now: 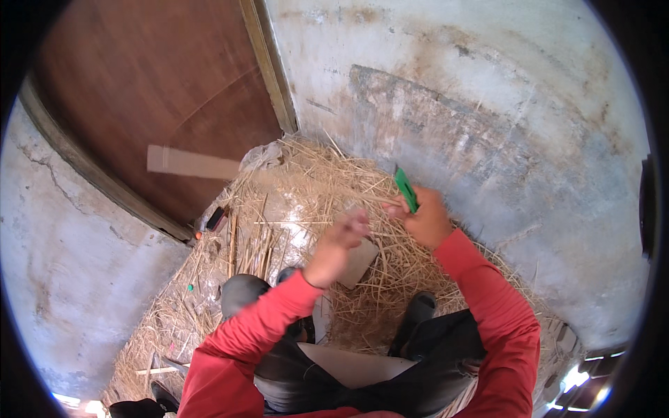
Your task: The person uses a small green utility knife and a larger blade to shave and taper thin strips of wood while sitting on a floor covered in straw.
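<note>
My right hand point(426, 219) is closed around a green utility knife point(405, 189), its tip pointing up toward the wall. To its left is my left hand point(341, 240), raised above the straw and smeared by motion, so its finger grip is unclear. A pale flat strip point(191, 164), which looks like bamboo or wood, stretches blurred across the air from in front of the door toward my hands. Its near end fades out, and I cannot tell which hand, if either, has hold of it. Below my hands lies a flat beige block point(359, 263).
Straw-like shavings point(306, 167) cover the floor, with longer strips point(251, 247) at the left. A brown door point(174, 76) and a stained wall point(502, 118) stand close ahead. A small dark object point(216, 219) lies by the door frame. My dark shoe point(417, 313) rests among the shavings.
</note>
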Motion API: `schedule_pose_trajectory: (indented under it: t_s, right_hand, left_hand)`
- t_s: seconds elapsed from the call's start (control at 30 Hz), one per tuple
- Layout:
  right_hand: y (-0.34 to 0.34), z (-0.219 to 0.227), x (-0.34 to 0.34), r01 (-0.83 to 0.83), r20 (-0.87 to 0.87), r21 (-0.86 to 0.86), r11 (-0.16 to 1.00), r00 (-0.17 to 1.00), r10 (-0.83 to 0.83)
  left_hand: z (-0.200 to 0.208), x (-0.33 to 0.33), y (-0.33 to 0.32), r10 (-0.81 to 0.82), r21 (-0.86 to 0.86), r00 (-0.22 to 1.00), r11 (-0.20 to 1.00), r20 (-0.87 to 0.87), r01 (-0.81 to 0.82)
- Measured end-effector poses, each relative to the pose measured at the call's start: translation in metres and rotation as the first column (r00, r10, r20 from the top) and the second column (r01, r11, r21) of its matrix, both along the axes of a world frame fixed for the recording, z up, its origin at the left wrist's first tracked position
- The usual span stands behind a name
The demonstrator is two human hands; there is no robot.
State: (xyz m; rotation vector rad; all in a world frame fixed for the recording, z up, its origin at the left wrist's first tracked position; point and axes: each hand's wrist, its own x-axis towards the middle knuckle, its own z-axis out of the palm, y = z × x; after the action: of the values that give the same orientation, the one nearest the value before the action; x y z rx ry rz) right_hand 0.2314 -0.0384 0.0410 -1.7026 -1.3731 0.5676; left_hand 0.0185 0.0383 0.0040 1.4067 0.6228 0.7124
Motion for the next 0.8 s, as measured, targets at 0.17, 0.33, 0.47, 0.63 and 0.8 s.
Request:
schedule_pose_trajectory:
  t_s: [0.17,0.33,0.47,0.63,0.8]
  right_hand:
    - [-0.006,-0.018,0.043,0.013,-0.111,0.026,1.000,0.994,-0.010]
    - [-0.030,-0.008,0.080,0.017,0.171,-0.018,1.000,0.985,-0.014]
    - [-0.041,0.008,0.080,0.075,0.411,0.041,0.996,0.907,-0.085]
    - [-0.035,0.019,0.061,0.188,0.658,0.511,0.839,0.543,-0.522]
    - [-0.051,0.054,0.020,0.183,0.348,0.316,0.931,0.891,-0.293]
  left_hand:
    - [0.023,-0.051,0.082,0.080,-0.612,0.785,0.677,0.614,0.409]
    - [0.061,-0.052,0.050,-0.370,-0.501,0.831,0.669,0.416,0.549]
    - [0.050,-0.055,0.024,-0.707,-0.320,0.687,0.620,0.167,0.716]
    - [0.051,-0.052,-0.007,-0.640,-0.345,0.766,0.733,-0.057,0.587]
    - [0.040,-0.050,-0.004,-0.376,-0.375,0.913,0.832,0.162,0.409]
